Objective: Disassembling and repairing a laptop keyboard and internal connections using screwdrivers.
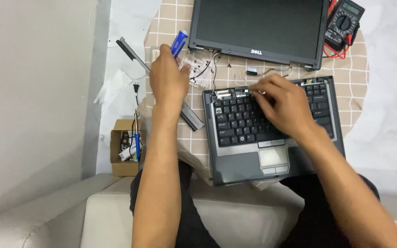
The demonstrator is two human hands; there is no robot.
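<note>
My left hand (167, 76) is closed around a blue-handled screwdriver (179, 42), held above a small clear plastic tray (199, 72) to the left of the laptop base. My right hand (283, 105) rests with fingers spread on the black keyboard (235, 120) of the grey laptop base (272, 158); the fingertips reach the top edge near the hinge, slightly blurred. The detached laptop screen (259, 25) lies flat behind the base, with loose thin cables (272, 72) between them.
A round table with a checked beige cloth (354, 73) carries everything. A black multimeter (344, 23) with red leads sits top right. A long grey strip (192, 115) lies left of the base. A small cardboard box (124, 148) holding tools stands on the floor left. My knees and a pale cushion are below.
</note>
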